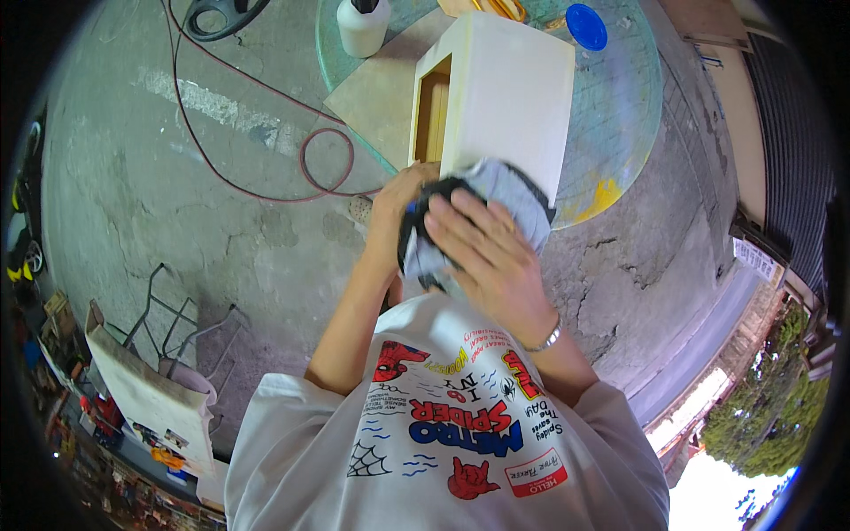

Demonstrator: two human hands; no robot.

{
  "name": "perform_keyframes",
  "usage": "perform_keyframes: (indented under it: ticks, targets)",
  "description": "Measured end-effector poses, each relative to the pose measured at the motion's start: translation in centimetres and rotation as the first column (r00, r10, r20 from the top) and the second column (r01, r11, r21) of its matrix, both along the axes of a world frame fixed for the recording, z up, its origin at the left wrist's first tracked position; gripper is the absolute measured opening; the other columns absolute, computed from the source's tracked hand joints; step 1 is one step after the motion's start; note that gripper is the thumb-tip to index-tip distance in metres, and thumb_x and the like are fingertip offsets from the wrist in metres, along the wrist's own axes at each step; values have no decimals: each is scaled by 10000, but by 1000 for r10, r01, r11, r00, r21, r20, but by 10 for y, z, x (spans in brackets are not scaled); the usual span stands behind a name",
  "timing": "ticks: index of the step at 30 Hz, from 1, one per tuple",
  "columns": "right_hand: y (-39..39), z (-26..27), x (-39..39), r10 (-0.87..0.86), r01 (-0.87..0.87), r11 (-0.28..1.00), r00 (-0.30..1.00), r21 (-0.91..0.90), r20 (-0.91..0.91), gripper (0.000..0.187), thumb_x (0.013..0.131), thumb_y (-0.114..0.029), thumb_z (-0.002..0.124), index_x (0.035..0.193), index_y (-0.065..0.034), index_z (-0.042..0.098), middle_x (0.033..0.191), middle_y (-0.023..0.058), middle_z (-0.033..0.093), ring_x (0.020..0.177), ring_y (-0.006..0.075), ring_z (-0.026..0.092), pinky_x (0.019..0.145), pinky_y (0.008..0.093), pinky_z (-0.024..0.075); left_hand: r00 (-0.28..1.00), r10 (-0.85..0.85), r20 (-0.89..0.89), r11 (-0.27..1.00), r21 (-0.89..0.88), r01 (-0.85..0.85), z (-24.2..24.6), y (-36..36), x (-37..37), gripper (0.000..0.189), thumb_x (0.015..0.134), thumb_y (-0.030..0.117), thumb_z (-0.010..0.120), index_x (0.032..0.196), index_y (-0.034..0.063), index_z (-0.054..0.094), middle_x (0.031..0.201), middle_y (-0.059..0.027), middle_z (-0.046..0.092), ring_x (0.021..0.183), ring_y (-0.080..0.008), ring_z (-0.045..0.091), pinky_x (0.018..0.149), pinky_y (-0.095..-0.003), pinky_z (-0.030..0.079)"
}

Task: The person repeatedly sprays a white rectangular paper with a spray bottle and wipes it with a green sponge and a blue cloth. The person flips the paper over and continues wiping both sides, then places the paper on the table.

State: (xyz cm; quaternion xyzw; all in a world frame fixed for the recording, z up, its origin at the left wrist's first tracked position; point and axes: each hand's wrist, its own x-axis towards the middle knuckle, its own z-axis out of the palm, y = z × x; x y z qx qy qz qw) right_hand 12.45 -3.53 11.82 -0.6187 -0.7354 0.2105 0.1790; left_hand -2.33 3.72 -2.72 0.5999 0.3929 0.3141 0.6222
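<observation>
A white-painted wooden box (508,99) lies on a round glass tabletop (617,126), its open side showing bare yellowish wood inside. My left hand (408,189) holds the box at its near left corner, with the fingertips by the opening; part of this hand is hidden behind cloth. Spread over a bunched grey-and-black cloth (524,206), my right hand (488,245) presses it against the near end of the box. The cloth and right fingers are slightly blurred. That near end of the box is covered from view.
On the tabletop stand a white bottle (364,30) with a black top and a blue lid (587,27); a flat board (382,86) lies under the box. A thin red hose (252,196) loops across the cracked concrete floor (279,239). A metal-legged table (149,391) stands at left.
</observation>
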Motion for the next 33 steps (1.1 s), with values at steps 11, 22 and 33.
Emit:
perform_keyframes:
  ticks: [11,22,33]
  targets:
    - [8,12,23,-161,160,987,978,21,134,537,890,-100,688,1422,-46,629,1520,132,580,1431,327,520,1203,483,369,999,0,-55,971,238,13,20,6,9,528,702,48,806,1209,13,661,1208,-189,696,1109,-422,657,987,-443,525]
    - [166,-41,63,-252,208,890,966,406,57,407,1012,-228,628,1372,-39,639,1420,171,634,1349,354,563,1148,463,425,987,8,-163,951,305,42,20,7,10,571,703,60,835,1246,0,668,1210,-185,706,1105,-384,697,977,-394,537]
    - [146,28,97,-573,569,813,819,124,4,384,1048,-228,580,1338,18,634,1217,283,676,1153,448,642,970,472,515,989,48,-140,954,299,-4,27,7,13,466,788,117,818,1219,23,668,1176,-166,709,1066,-388,691,954,-451,548]
